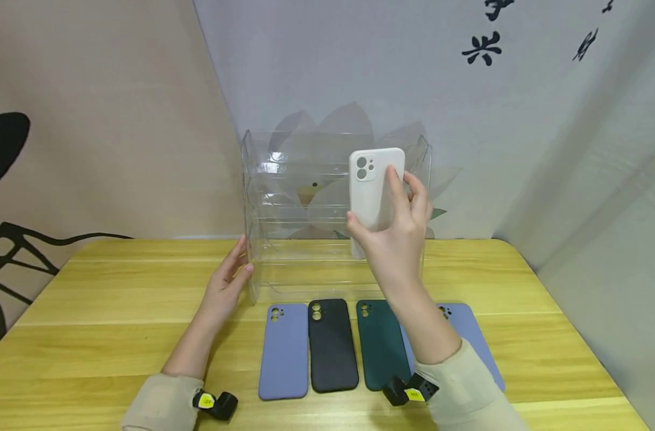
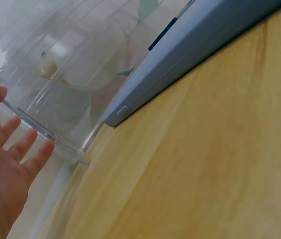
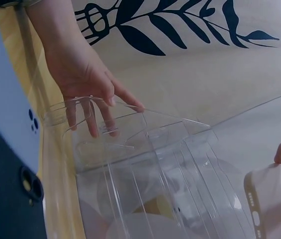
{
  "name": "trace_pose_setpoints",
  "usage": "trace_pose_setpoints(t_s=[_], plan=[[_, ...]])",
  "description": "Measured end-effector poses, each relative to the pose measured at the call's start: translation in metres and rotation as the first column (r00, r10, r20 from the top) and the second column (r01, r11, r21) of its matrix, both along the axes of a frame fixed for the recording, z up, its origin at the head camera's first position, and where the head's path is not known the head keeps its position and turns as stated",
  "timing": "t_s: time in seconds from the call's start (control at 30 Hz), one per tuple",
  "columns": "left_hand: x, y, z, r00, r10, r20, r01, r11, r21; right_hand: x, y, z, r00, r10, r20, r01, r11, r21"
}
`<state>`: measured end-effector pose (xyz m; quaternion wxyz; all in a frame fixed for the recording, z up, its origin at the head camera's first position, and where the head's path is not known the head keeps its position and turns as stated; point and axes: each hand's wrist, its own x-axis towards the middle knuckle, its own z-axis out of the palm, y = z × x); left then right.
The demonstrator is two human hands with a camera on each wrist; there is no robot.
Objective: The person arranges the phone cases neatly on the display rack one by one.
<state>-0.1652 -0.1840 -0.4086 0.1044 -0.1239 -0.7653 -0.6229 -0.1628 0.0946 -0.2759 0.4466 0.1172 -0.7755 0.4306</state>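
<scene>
Grasps a white phone case in the right hand, with the thumb on its left edge and fingers over the back and right edge. Holds it upright, lifted off the surface, before the right half of a clear tiered display rack; cannot tell of any contact with a tier. Rests the left hand, ungripping and with fingers extended, against the rack's left side panel near the front edge. Shows just before the rack a row of flat phone cases: a lavender-blue case, a black case close beside it, a dark green case past a slim gap, and another lavender-blue case partly hidden under the right forearm. Has sideways room left of the left forearm and right of the row, but little depth behind the rack, near the far edge.
</scene>
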Motion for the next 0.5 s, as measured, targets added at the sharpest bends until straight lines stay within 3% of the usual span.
trace_pose_setpoints(t_s=[0.5], plan=[[-0.001,0.000,-0.001,1.000,0.007,-0.011,-0.007,1.000,0.000,-0.040,-0.055,0.026,0.997,-0.012,-0.081,0.006,0.997,-0.074]])
